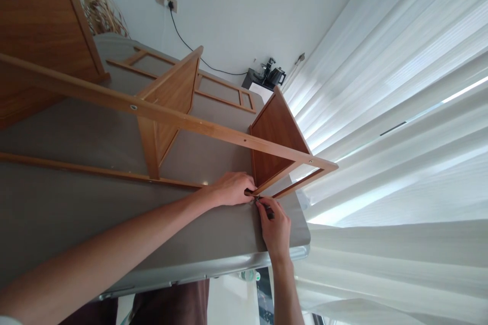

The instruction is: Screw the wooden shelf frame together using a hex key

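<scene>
A wooden shelf frame (224,129) lies on its side on the grey-covered table. My left hand (234,189) is closed around its lower rail, close to the corner where the end shelf board (276,134) joins. Just right of it, my right hand (275,221) is pinched at that same joint. A small dark metal piece shows at its fingertips and something dark lies inside the curled fingers; its kind is too small and covered to tell. Screw heads sit in the upper rail, and a middle shelf board (175,96) stands upright between the rails.
The grey table (213,231) ends in a rounded corner at right, by white curtains (400,162). A larger wooden panel (41,35) rises at left. Behind are a bundle of straw-like strands (102,12), a wall socket (166,0) with a black cord, and a black kettle (276,77).
</scene>
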Demonstrator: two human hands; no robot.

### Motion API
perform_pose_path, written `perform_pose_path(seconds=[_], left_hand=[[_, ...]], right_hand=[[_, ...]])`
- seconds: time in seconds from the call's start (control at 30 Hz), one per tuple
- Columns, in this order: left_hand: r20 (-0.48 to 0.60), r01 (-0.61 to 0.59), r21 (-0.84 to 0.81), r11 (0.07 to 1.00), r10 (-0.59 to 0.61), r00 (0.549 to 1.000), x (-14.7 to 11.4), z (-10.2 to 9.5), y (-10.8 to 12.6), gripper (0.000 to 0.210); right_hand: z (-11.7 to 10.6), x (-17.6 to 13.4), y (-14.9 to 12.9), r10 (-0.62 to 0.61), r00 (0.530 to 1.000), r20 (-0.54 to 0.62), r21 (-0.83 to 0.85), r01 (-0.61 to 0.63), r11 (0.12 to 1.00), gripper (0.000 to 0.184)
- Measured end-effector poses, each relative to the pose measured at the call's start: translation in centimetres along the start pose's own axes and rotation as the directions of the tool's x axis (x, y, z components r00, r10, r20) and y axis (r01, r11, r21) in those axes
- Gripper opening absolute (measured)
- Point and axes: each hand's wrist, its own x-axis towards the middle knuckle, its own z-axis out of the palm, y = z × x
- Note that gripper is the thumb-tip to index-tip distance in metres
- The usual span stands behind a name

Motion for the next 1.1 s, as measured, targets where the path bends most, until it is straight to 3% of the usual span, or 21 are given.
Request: perform_pose_path(seconds=[0.77, 1.1], left_hand=[[-0.042, 0.045, 0.099, 0.994, -0.041, 0.998, -0.5, -0.2, 0.9, 0.021], [-0.026, 0.034, 0.110, 0.993, -0.031, 0.999, -0.4, 0.2, 0.3, 0.025]], right_hand=[[-1.2, -0.9, 0.8, 0.187, 0.982, -0.037, 0.138, -0.181, 0.974, 0.035], [-2.2, -0.8, 1.1, 0.040, 0.997, 0.069, 0.104, -0.047, 0.993, 0.026]])
